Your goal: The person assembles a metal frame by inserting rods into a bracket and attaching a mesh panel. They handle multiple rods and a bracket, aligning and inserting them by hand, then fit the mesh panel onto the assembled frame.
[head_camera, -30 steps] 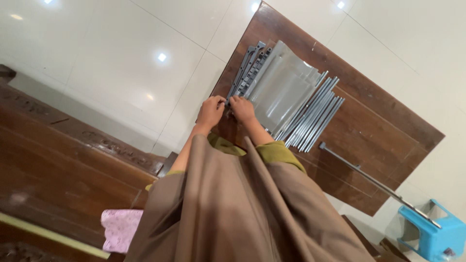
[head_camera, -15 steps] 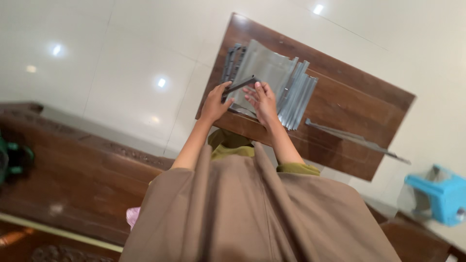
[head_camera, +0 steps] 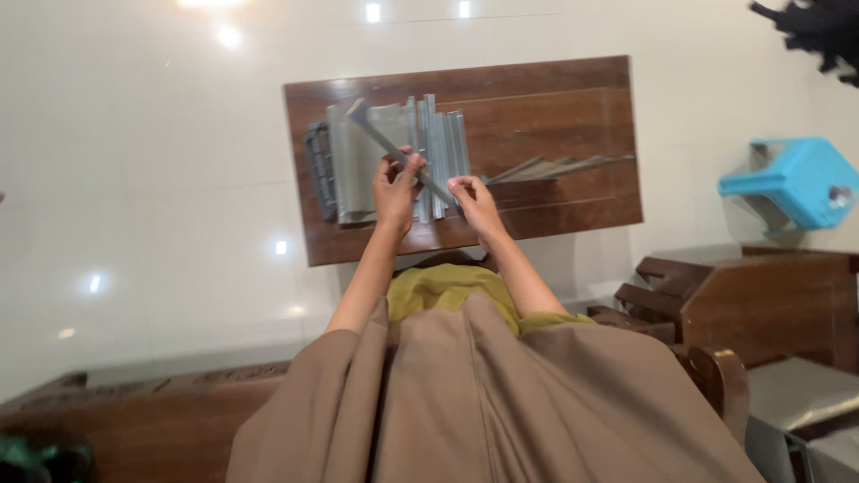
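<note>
Holding a long grey metal strip between them, both hands are closed on it above a dark brown wooden surface. The left hand is wrapped around the strip near its middle, fingers curled tight; the right hand pinches the strip's lower end with its fingertips. The strip runs slantwise, up and away from the left hand, and ends in a short bent tip at its far end. It looks thin, flat and dull grey, with a straight hard edge.

Just beyond the hands lies a stack of grey metal pieces on the surface, partly hidden by the hands: flat pale sheets with a faint sheen, and beside them narrow ribbed strips laid side by side. At the stack's far left edge sits a darker grey piece with rounded corners. To the right of the right hand, more long strips lie fanned out along the surface, touching one another at one end and spreading at the other.

The surface is rectangular, with visible wood grain and a slight gloss, and it stands on a glossy white tiled floor that mirrors ceiling lights. Well off to the right of the hands is a bright blue plastic stool with rounded corners. Nearer the person, to the right, stands dark wooden furniture. No packages, labels or signs can be made out.
</note>
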